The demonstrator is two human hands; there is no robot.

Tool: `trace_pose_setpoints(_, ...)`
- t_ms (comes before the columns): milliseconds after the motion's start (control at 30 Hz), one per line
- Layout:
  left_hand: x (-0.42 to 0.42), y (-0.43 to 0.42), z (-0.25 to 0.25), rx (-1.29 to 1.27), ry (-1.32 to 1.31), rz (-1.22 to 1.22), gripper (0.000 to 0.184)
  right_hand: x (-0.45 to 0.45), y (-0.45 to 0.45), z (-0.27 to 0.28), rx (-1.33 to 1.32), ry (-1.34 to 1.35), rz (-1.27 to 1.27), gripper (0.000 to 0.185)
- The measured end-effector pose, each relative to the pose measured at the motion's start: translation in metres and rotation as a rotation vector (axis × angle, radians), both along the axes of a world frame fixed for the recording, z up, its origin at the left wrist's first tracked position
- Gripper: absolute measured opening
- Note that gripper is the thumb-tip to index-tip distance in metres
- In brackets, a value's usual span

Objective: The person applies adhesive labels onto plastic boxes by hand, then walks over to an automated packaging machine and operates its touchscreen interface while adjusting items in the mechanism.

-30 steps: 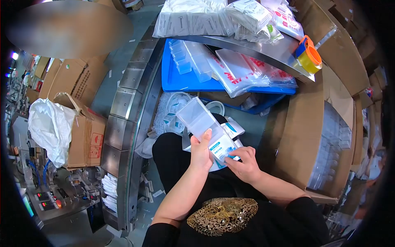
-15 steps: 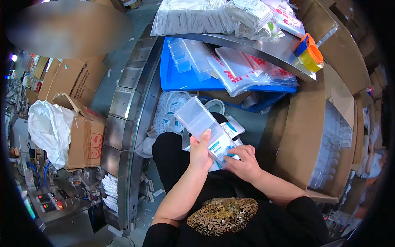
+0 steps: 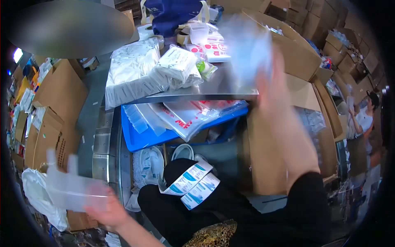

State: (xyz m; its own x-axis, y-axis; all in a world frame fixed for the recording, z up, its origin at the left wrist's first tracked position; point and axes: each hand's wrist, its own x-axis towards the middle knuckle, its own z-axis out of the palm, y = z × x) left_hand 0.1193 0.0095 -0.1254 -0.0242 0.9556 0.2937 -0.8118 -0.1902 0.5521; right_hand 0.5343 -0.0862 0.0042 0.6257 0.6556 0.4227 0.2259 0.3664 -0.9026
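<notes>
White packets (image 3: 133, 70) are lying stacked on my metal counter (image 3: 222, 88) between 10 and 11 o'clock, and a dark blue bag (image 3: 170, 18) is standing near 12. Brown cartons (image 3: 66, 111) are standing at my 9 o'clock, a white sack (image 3: 37, 201) is slumping at 8, and a capped person (image 3: 364, 121) is showing at 3.

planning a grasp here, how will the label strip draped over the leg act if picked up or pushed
The label strip would probably be floppy, since it curls at its left end. It looks thin, so it is likely light for its size. Draped across the rounded dark trouser leg, it might slide off if pushed.
</notes>
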Motion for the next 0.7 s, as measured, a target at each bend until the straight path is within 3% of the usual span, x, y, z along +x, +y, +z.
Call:
trace_pose_setpoints(33, 0.022, -0.013, -0.004, 0.012, 0.071, 0.025, 0.067, 0.057, 0.02, 0.024, 0.089, 0.144, -0.009, 0.068)
trace_pose_setpoints(67, 0.055, -0.029, -0.013, 0.034, 0.131, 0.057, 0.067, 0.06, 0.033, 0.051, 0.015, 0.238, -0.292, 0.071)
trace_pose_setpoints(133, 0.074, -0.047, -0.04, -0.072, 0.231, -0.05, 0.069, 0.062, 0.044, 0.035, -0.081, 0.21, 0.13, 0.074)
trace_pose_setpoints(167, 0.078, -0.053, -0.051, -0.081, 0.223, -0.201, 0.071, 0.078, 0.056, -0.03, -0.114, -0.683, 0.324, 0.067)
trace_pose_setpoints(200, 0.081, -0.059, -0.057, -0.096, 0.216, -0.348, 0.074, 0.025, 0.05, -0.054, -0.294, -0.498, 0.474, 0.064)
trace_pose_setpoints(233, 0.088, -0.066, -0.057, -0.109, 0.215, -0.332, 0.074, -0.048, 0.042, -0.069, -0.474, -0.302, 0.631, 0.061)
trace_pose_setpoints(267, 0.098, -0.074, -0.052, -0.116, 0.243, -0.312, 0.075, -0.093, 0.017, -0.066, -0.713, -0.496, 0.797, 0.07)
trace_pose_setpoints(300, 0.106, -0.081, -0.047, -0.128, 0.282, -0.287, 0.078, -0.125, 0.003, -0.111, -0.415, -0.604, 0.765, 0.081)
trace_pose_setpoints(367, 0.105, -0.096, -0.044, -0.277, 0.387, -0.244, 0.083, -0.163, -0.01, -0.143, -0.418, -0.524, 0.802, 0.089)
trace_pose_setpoints(400, 0.089, -0.088, -0.048, -0.257, 0.422, -0.399, 0.082, -0.17, -0.012, -0.152, -0.446, -0.541, 0.772, 0.092)
trace_pose_setpoints(433, 0.076, -0.084, -0.055, -0.289, 0.459, -0.379, 0.082, -0.178, -0.017, -0.161, -0.441, -0.497, 0.805, 0.092)
trace_pose_setpoints(500, 0.06, -0.078, -0.076, -0.394, 0.313, -0.502, 0.076, -0.189, -0.029, -0.174, -0.412, -0.456, 0.776, 0.091)
trace_pose_setpoints(533, 0.057, -0.076, -0.081, -0.441, 0.223, -0.566, 0.073, -0.192, -0.035, -0.172, -0.508, -0.428, 0.81, 0.084)
trace_pose_setpoints(633, 0.058, -0.056, -0.083, -0.436, 0.297, -0.567, 0.068, -0.178, -0.03, -0.19, -0.443, -0.406, 0.697, 0.072)
trace_pose_setpoints(700, 0.064, -0.049, -0.085, -0.432, 0.325, -0.565, 0.066, -0.158, -0.022, -0.243, -0.616, -0.147, 0.306, 0.06)
